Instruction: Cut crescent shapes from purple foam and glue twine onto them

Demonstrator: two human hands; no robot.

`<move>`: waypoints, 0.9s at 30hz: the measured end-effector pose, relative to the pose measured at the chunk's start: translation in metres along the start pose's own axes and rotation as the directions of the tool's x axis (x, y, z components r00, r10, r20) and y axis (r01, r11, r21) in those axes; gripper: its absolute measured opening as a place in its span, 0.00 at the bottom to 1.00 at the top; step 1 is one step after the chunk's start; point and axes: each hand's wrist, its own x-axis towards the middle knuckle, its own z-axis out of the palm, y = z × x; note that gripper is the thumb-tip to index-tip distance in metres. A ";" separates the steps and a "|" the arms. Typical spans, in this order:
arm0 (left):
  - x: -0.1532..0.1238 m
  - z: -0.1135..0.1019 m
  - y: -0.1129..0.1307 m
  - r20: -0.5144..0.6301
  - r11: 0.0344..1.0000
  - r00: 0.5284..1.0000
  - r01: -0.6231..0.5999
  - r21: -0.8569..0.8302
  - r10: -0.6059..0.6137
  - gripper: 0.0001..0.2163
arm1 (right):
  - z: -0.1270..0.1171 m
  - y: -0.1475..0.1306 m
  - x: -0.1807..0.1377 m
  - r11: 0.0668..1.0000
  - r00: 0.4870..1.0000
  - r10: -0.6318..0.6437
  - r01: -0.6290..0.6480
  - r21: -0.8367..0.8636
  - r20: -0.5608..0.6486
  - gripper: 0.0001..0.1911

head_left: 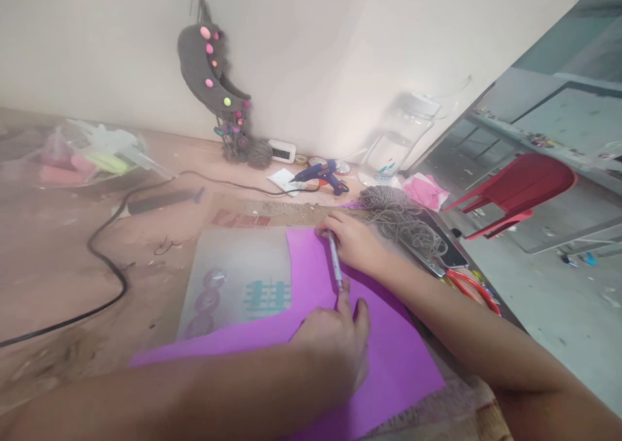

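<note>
A purple sheet [389, 357] lies on the wooden table in front of me. My right hand [352, 240] is closed round a pen [335, 263] whose tip touches the sheet near the middle. My left hand [335, 347] rests flat on the purple sheet just below the pen tip, fingers stretched and pressing the sheet down. A translucent plastic sheet [233, 272] with printed shapes lies partly under the purple sheet's left side.
A blue glue gun [323, 175] and its black cable [104, 234] lie behind. Grey yarn [398, 217], a phone [444, 247], red scissors [473, 289] and a clear jar [401, 136] sit at right. A bag [82, 156] is far left. A red chair [519, 188] stands beyond the table edge.
</note>
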 end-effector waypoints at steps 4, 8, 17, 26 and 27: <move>-0.001 0.004 -0.001 -0.002 0.998 0.999 0.046 -0.036 -0.046 0.29 | -0.006 0.004 0.011 0.996 0.999 -0.033 0.030 0.087 0.033 0.12; -0.002 0.005 -0.003 -0.035 0.998 0.999 -0.015 -0.066 0.013 0.27 | -0.017 0.003 0.006 0.995 0.987 -0.052 0.039 0.088 0.150 0.14; -0.003 -0.002 -0.002 0.001 0.997 1.000 -0.001 -0.074 0.001 0.27 | 0.005 0.008 0.025 0.990 0.992 -0.123 0.122 0.073 0.011 0.12; -0.003 -0.001 -0.005 -0.046 0.998 0.999 -0.027 -0.059 0.024 0.26 | 0.002 0.006 0.011 0.985 0.988 -0.153 0.155 -0.073 0.026 0.13; -0.004 -0.001 -0.005 -0.046 0.998 0.999 -0.028 -0.047 0.026 0.26 | 0.005 0.006 0.013 0.984 0.988 -0.156 0.156 -0.083 0.013 0.13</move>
